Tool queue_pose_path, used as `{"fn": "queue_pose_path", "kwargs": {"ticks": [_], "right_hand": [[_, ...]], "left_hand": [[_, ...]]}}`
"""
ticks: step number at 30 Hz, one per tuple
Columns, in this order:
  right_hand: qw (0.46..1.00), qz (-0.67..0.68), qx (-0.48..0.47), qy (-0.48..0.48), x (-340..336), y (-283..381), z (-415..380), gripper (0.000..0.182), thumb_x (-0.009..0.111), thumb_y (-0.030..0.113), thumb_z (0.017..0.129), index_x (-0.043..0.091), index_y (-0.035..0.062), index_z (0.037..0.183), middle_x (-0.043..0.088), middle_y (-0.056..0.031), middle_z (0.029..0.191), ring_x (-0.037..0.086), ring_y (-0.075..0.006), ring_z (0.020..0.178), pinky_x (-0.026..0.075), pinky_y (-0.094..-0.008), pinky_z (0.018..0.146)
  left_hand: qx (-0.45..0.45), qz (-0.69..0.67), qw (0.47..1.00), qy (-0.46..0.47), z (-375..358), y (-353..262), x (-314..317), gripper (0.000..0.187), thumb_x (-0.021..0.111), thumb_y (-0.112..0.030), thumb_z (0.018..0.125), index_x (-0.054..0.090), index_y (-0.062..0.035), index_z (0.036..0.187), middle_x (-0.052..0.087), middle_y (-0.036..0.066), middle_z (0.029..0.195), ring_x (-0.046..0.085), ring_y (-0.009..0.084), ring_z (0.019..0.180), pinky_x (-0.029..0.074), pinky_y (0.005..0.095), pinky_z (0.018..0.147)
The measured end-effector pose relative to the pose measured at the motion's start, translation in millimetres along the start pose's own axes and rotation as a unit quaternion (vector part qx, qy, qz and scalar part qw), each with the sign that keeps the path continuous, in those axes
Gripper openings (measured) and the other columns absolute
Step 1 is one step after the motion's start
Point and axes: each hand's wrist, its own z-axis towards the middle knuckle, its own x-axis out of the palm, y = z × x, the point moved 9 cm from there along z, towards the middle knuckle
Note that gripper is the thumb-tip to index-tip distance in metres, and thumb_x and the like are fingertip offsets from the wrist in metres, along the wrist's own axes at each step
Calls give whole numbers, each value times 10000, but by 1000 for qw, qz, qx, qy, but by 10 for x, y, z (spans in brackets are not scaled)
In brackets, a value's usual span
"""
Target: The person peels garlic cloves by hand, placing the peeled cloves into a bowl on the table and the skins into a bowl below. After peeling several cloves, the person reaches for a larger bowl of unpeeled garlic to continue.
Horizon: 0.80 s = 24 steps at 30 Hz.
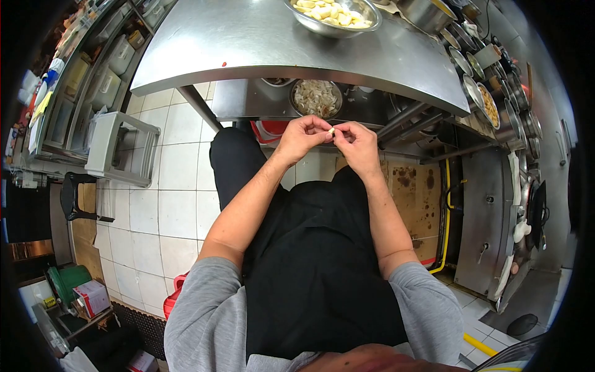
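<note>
My left hand (302,140) and my right hand (359,147) meet over my lap, fingertips pinched together. Between them is a small pale garlic clove (332,131), mostly covered by the fingers. Just beyond the hands, on the table's lower shelf, a round bowl (294,110) holds a heap of papery garlic skins (316,97). Higher up, on the steel tabletop, stands a metal bowl (338,30) full of peeled cloves (328,11).
The steel table (248,43) spans the space ahead, its front edge close to my hands. Pots and bowls of food (489,105) crowd the right side. A grey plastic stool (121,149) and shelving with containers (105,87) stand at left. Cardboard (412,192) covers floor at right.
</note>
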Motion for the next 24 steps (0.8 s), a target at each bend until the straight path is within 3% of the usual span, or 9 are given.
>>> {"fn": "queue_pose_path", "kwargs": {"ticks": [7, 10, 15, 24], "right_hand": [[999, 29, 27, -13, 66, -244, 28, 91, 663, 20, 847, 658, -52, 903, 680, -89, 819, 659, -105, 728, 538, -245, 652], [993, 106, 57, -11, 89, -301, 33, 102, 663, 19, 849, 668, -52, 923, 686, -86, 835, 663, -108, 734, 538, -244, 656], [1000, 12, -1, 28, 5, -75, 45, 139, 663, 44, 859, 690, -40, 966, 692, -99, 854, 671, -116, 741, 540, -250, 670], [999, 11, 33, 11, 7, -124, 23, 111, 663, 45, 857, 679, -41, 926, 693, -88, 835, 662, -108, 717, 540, -251, 659]], "left_hand": [[0, 2, 1000, -12, 4, 1, -16, 169, 695, -12, 863, 629, 26, 1013, 688, 92, 969, 664, 140, 894, 552, 280, 843], [2, 1, 1000, -19, 7, -9, -33, 171, 699, -16, 862, 636, 27, 1015, 691, 92, 964, 664, 139, 891, 551, 278, 839], [-6, 36, 999, -16, 2, -20, -32, 178, 708, -22, 857, 650, 28, 1018, 693, 90, 955, 663, 133, 885, 546, 269, 827], [0, 27, 1000, -2, -11, -7, -8, 177, 705, -18, 856, 653, 25, 1019, 693, 88, 957, 660, 135, 889, 545, 271, 830]]}}
